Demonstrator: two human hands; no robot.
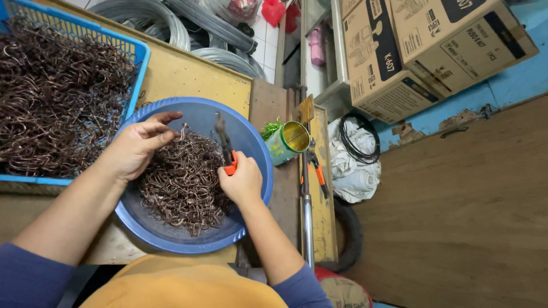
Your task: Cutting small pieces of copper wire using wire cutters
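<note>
Both hands work apart over a round blue basin (251,142) holding a heap of bent brown wire hooks (180,182). Left hand (137,145) rests on the heap's upper edge, fingers pinching one hook (183,132). Right hand (242,182) is closed around orange-handled pliers (225,142), whose dark nose points up over the basin. Further left a blue crate (140,57) is piled with more hooks. Right of the basin stand a green tin (285,142) and a second pair of pliers (317,168).
</note>
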